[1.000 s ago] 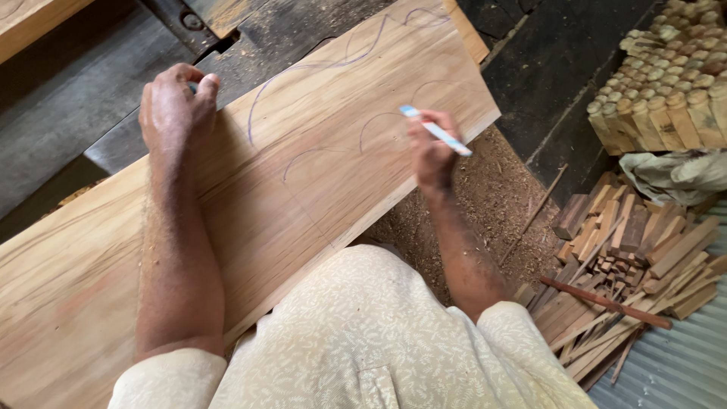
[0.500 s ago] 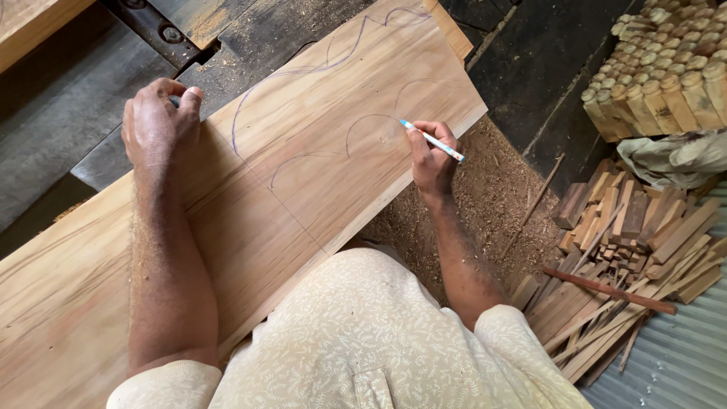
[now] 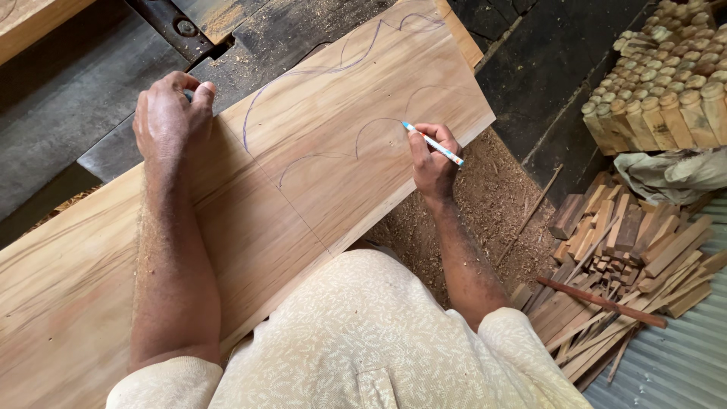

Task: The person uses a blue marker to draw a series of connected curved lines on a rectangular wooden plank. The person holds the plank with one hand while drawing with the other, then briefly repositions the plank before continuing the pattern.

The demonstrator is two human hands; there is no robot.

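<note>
While the right hand (image 3: 432,163) is pinching a pen (image 3: 433,144) between thumb and fingers, its tip is touching the plank (image 3: 303,189) on a curved blue line (image 3: 379,125) near the near edge. That hand is sitting just inside the plank's right-hand long edge, with its wrist hanging over open sawdust (image 3: 485,212) below. The left hand (image 3: 170,113) is curling its fingers over the far long edge, gripping the wood there, and its forearm is lying flat along the board. Between the two hands the plank is lying bare, crossed only by more blue curves and one straight pencil-thin line running across the grain. The plank's short end is jutting out at the top, beyond the drawn curves, with dark floor around it. Under the far edge a dark metal bed (image 3: 91,113) is showing, with a slotted bar (image 3: 178,30) on it. Right of the sawdust, a heap of offcuts (image 3: 628,257) is crowding the floor, with a long reddish stick (image 3: 602,301) lying across it. Turned pegs (image 3: 666,83) are standing stacked beyond, beside a crumpled cloth (image 3: 670,174). Corrugated sheet (image 3: 674,363) is filling the lower right corner.
</note>
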